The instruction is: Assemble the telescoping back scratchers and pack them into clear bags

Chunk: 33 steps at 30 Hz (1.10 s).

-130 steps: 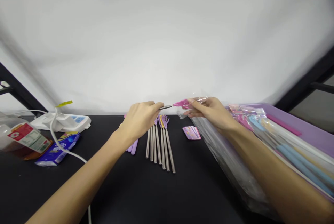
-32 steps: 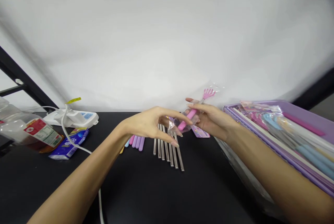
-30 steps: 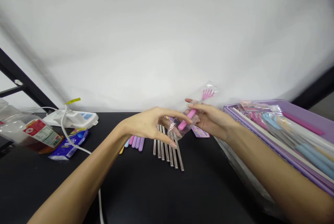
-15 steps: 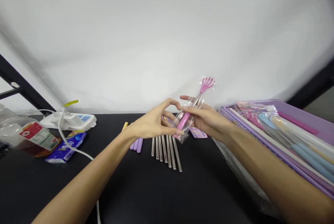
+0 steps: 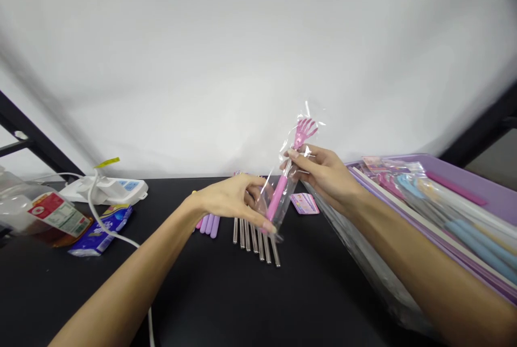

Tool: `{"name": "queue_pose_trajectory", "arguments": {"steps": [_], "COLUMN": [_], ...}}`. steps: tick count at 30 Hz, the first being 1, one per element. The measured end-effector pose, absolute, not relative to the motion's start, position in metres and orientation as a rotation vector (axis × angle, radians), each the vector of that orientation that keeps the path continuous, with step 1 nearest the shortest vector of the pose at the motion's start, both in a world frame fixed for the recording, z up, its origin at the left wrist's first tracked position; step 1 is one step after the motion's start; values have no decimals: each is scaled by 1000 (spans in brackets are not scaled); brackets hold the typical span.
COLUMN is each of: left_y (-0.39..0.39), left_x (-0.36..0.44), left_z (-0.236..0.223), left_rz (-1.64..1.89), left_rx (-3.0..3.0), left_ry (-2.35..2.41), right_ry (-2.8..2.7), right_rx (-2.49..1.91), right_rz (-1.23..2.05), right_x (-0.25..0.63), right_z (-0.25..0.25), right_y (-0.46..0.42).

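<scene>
My right hand (image 5: 325, 177) grips a clear plastic bag (image 5: 283, 199) near its upper part. Inside the bag is a pink back scratcher (image 5: 280, 196) with a small hand-shaped head (image 5: 302, 131), standing nearly upright and tilted to the right. My left hand (image 5: 230, 201) reaches the bag's lower end, its fingers lying across the plastic. Below the hands, stainless steel rods (image 5: 254, 242) lie side by side on the black table (image 5: 283, 304), their far ends hidden behind my left hand.
Purple handles (image 5: 209, 226) lie left of the rods, and a pink card packet (image 5: 304, 203) lies right. At right stands a purple tray (image 5: 456, 174) of bagged utensils, above a plastic sheet (image 5: 363, 255). At left are a white power strip (image 5: 107, 191), cable, blue packet (image 5: 99, 231) and labelled plastic container (image 5: 60, 215).
The bag has swung from a slant to nearly upright, its head higher. My right hand has shifted to the right along the upper bag, and my left hand has dropped to the lower end.
</scene>
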<state>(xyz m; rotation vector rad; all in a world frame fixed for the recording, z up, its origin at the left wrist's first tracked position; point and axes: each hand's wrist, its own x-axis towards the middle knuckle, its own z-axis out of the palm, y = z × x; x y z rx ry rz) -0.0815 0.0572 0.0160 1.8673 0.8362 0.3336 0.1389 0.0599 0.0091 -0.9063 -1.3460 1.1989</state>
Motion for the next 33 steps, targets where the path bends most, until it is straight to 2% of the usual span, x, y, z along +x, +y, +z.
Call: {"name": "queue_pose_trajectory", "arguments": {"steps": [5,7,12,19,21,24,26,33], "left_y": [58,57,55,56,56,55,55,55], "left_x": [-76,-73,-69,-74,-73,-72,-70,-67], "left_z": [20,21,19,12,10,5,3,-4], "left_rz": [941,1071,1141,1001,936,824,767,699], "left_rx": [1726,1758,1912,1867,1861,1843,1837,1847], "left_ry": [832,805,851,849,828,794,782,791], "right_ry": [-1680,-1832,-2045,-2286,-2248,-2304,-2454,-2715], "right_rx": [-998,-987,-948,-1195,-1315,-1510,-1570,-1609], "right_rz": [1296,1331,1416,1436,1234,702,515,380], "right_x": [138,136,133,157,172,195,205,192], "right_z": [10,9,9,25,25,15,5,-8], "right_y": [54,51,46,54,63,77,83,85]}}
